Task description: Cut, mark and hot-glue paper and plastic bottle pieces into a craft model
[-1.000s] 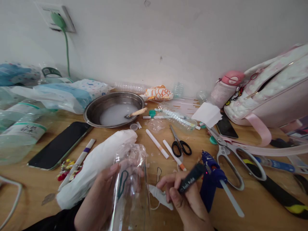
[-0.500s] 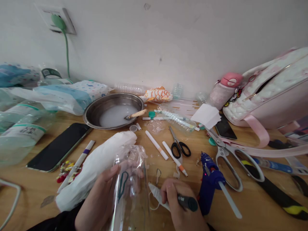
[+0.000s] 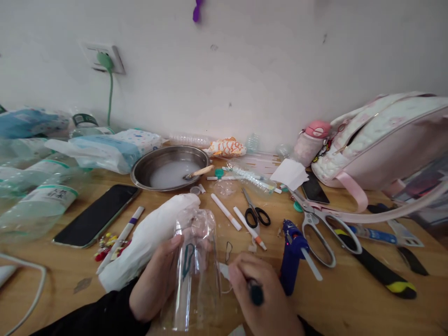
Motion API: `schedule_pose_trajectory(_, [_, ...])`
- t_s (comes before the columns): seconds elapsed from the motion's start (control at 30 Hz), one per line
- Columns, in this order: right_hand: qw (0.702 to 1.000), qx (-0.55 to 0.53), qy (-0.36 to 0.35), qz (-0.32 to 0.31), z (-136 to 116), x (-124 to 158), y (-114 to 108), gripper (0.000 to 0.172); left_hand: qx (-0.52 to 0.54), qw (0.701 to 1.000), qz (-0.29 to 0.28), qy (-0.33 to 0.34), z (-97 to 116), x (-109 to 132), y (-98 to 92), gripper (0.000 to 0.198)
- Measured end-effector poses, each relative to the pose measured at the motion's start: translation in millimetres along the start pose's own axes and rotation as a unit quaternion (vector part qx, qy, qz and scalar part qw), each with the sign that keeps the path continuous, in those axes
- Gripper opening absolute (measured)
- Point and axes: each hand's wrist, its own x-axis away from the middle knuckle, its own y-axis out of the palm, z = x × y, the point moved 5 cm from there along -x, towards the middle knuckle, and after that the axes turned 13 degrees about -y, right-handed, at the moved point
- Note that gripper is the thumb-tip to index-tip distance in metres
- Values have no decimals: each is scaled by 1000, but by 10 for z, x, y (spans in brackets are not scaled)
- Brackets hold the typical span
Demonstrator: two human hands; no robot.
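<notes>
My left hand (image 3: 159,270) is closed around a clear plastic bottle (image 3: 201,289) at the bottom middle. A dark green narrow outline (image 3: 188,262) is drawn on the bottle's wall. To the bottle's right, my right hand (image 3: 261,291) grips a dark marker (image 3: 255,293), its end pointing toward me and its tip hidden by the fingers. A scrap of white paper (image 3: 225,270) shows beside the right fingers. Behind the left hand lies a long white wrapped form (image 3: 150,233). A small clear cut piece with a dark outline (image 3: 228,251) rests on the table.
A metal bowl (image 3: 140,179) with cloudy liquid stands at the back. Right of my hand are a blue glue gun (image 3: 290,261), large scissors (image 3: 320,228) and small black-handled scissors (image 3: 257,215). A phone (image 3: 94,217) and plastic bottles (image 3: 45,200) lie left; a pink backpack (image 3: 378,149) stands right.
The view has tilted up and shifted, showing more wall. My right hand has turned, so the marker now points end-on toward me. The left hand still holds the bottle.
</notes>
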Motion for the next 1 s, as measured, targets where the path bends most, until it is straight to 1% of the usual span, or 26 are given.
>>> schedule_pose_trajectory(0.07, [999, -44, -19, -11, -167, -11, -217, 37, 1, 1000, -5, -5, -11, -7, -18, 27])
schedule_pose_trajectory(0.1, [999, -43, -2, -20, -198, -37, -369, 38, 2, 1000, -7, -5, -10, -11, -22, 28])
schedule_pose_trajectory(0.13, [999, -34, 31, -28, -190, -77, -542, 39, 1, 1000, -11, -4, -6, -16, -21, 29])
schedule_pose_trajectory(0.17, [998, -18, 56, -7, -165, -136, -752, 37, -1, 1000, -13, -4, 0, -20, -18, 30])
schedule_pose_trajectory(0.2, [996, 5, 76, 39, -127, -204, -985, 31, -5, 1000, -12, -2, 7, -23, -14, 31])
schedule_pose_trajectory(0.23, [994, 21, 73, 82, -99, -281, -1195, 25, -7, 1000, -9, 0, 13, -26, -11, 31])
schedule_pose_trajectory(0.27, [991, 49, 83, 93, -55, -352, -1353, 23, -8, 1000, -7, -1, 14, -27, -7, 31])
schedule_pose_trajectory(0.3, [990, 54, 90, 98, -13, -416, -1468, 24, -6, 1000, -8, -3, 9, -29, -3, 31])
schedule_pose_trajectory(0.33, [990, 29, 96, 102, 25, -468, -1541, 22, -3, 1000, -9, -7, 1, -31, -2, 31])
schedule_pose_trajectory(0.4, [990, 22, 95, 102, 56, -546, -1610, 19, 0, 1000, -16, -13, -17, -34, -4, 32])
schedule_pose_trajectory(0.43, [990, 53, 93, 91, 58, -578, -1616, 16, -1, 1000, -18, -15, -25, -36, -9, 33])
schedule_pose_trajectory(0.5, [981, 162, 96, 55, 78, -647, -1609, 9, -7, 1000, -13, -14, -31, -40, -26, 33])
schedule_pose_trajectory(0.57, [961, 251, 111, 21, 170, -737, -1606, 3, -9, 1000, -6, -13, -28, -44, -40, 31])
schedule_pose_trajectory(0.63, [941, 316, 121, 3, 329, -851, -1629, 9, -11, 1000, -3, -13, -22, -45, -42, 31])
schedule_pose_trajectory(0.67, [929, 349, 122, 4, 417, -911, -1654, 12, -12, 1000, -2, -14, -20, -43, -39, 31])
schedule_pose_trajectory(0.73, [905, 407, 122, 14, 571, -1016, -1710, 8, -12, 1000, -5, -16, -20, -31, -26, 32])
schedule_pose_trajectory(0.77, [893, 433, 120, 23, 615, -1054, -1737, 11, -11, 1000, -7, -20, -25, -24, -19, 32])
schedule_pose_trajectory(0.8, [881, 458, 117, 32, 629, -1078, -1757, 19, -12, 1000, -8, -23, -31, -17, -14, 32])
schedule_pose_trajectory(0.87, [855, 505, 107, 45, 556, -1070, -1767, 34, -16, 1000, -9, -22, -36, -6, -10, 31])
schedule_pose_trajectory(0.9, [843, 526, 102, 44, 483, -1033, -1747, 37, -16, 1000, -11, -18, -36, -5, -11, 31])
schedule_pose_trajectory(0.93, [832, 545, 101, 41, 398, -969, -1713, 35, -15, 1000, -16, -13, -33, -7, -11, 31])
schedule_pose_trajectory(0.97, [826, 553, 101, 26, 321, -880, -1652, 28, -12, 1000, -23, -8, -28, -12, -10, 31])
schedule_pose_trajectory(1.0, [824, 555, 113, 1, 267, -765, -1571, 33, -9, 1000, -29, -5, -25, -20, -10, 30])
